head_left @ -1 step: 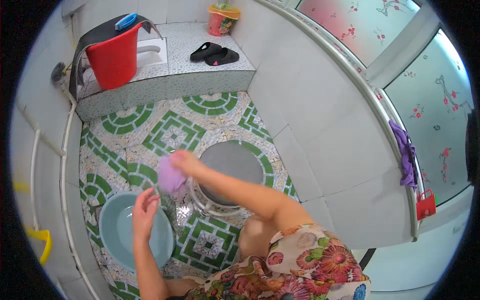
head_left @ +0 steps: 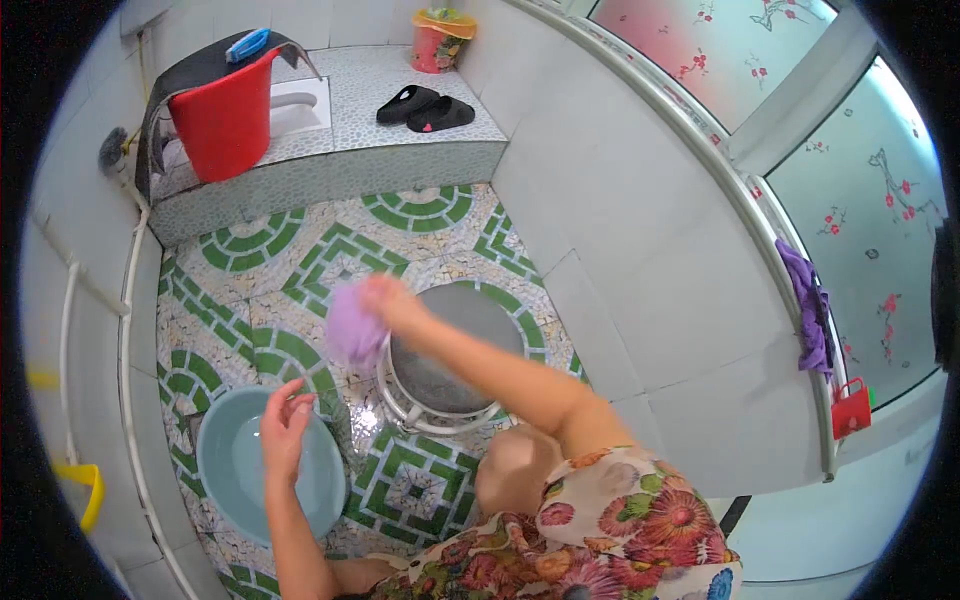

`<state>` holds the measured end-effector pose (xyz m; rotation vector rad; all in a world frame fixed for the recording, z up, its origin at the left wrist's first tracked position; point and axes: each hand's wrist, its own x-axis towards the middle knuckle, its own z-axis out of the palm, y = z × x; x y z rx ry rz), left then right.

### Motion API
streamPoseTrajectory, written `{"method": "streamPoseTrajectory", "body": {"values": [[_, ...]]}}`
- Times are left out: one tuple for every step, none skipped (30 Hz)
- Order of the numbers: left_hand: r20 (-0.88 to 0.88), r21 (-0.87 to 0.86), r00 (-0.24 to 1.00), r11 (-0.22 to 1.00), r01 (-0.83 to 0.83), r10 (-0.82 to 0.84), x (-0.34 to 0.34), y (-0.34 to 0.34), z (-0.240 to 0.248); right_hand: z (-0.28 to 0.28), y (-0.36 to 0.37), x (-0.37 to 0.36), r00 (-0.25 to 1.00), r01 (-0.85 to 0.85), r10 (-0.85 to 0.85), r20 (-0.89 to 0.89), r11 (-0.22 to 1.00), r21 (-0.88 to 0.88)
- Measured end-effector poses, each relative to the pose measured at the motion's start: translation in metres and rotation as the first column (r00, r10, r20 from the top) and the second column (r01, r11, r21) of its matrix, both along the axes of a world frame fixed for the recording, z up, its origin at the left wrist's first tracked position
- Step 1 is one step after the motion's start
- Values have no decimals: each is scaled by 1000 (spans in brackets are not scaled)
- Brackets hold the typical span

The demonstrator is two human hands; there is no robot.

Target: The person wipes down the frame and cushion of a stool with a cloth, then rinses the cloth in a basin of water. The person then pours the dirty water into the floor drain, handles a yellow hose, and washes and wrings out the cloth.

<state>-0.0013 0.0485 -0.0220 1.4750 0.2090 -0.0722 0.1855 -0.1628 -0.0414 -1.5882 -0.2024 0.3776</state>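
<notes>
A bunched light-purple cloth (head_left: 354, 328) hangs from my right hand (head_left: 392, 300), closed round its upper part. Both are smeared by motion, just left of a round grey-topped stool (head_left: 465, 350) with a white frame. My right forearm crosses over the stool. Over the rim of a blue-green basin (head_left: 232, 465), my left hand (head_left: 286, 422) is raised with its fingers apart and slightly curled, nothing in it. The basin stands on the patterned floor; a little water seems to lie inside it. Wet, shiny tiles show between basin and stool.
On the raised step are a red bucket (head_left: 222, 125) with a dark mat and a blue brush (head_left: 247, 45), black slippers (head_left: 425, 108), and a lined bin (head_left: 440, 45). Pipes (head_left: 127, 350) run along the left wall. A darker purple cloth (head_left: 808, 305) hangs at the window ledge.
My right hand and the purple cloth have moved slightly up and to the right, toward the stool. My left hand has stayed almost in place above the basin.
</notes>
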Motion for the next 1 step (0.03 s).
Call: {"method": "streamPoseTrajectory", "body": {"values": [[-45,6,999,1000,-8,8,-1,9,-12,2,-3,1,1000,6,-6,1,1000,0]]}}
